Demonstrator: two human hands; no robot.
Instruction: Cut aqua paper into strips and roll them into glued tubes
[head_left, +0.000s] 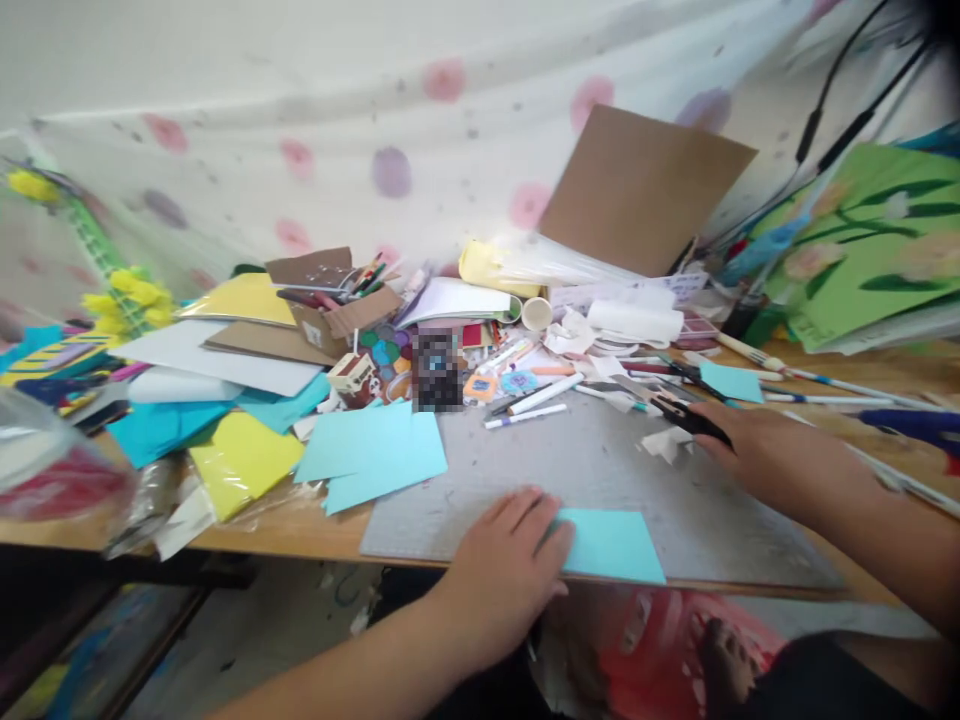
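Observation:
My left hand (514, 565) lies flat with its fingers stretched out over the left end of a light blue paper piece (615, 546). That paper rests at the front edge of a grey cutting mat (510, 470). Toward the mat's right side, my right hand (739, 448) is closed on a slim black tool (686, 416), perhaps a craft knife; blur hides its exact kind. White paper scraps (666, 444) lie just under the tool. A small light blue paper (731, 381) sits beyond my right hand. More light blue sheets (382, 455) overlap the mat's left corner.
White pens (544, 394) lie along the mat's back edge, before a heap of craft supplies. Yellow paper in plastic (247, 460) is at left. A brown board (645, 190) leans against the curtain. Long rods (840, 400) lie at right. A red stool (652, 650) shows below.

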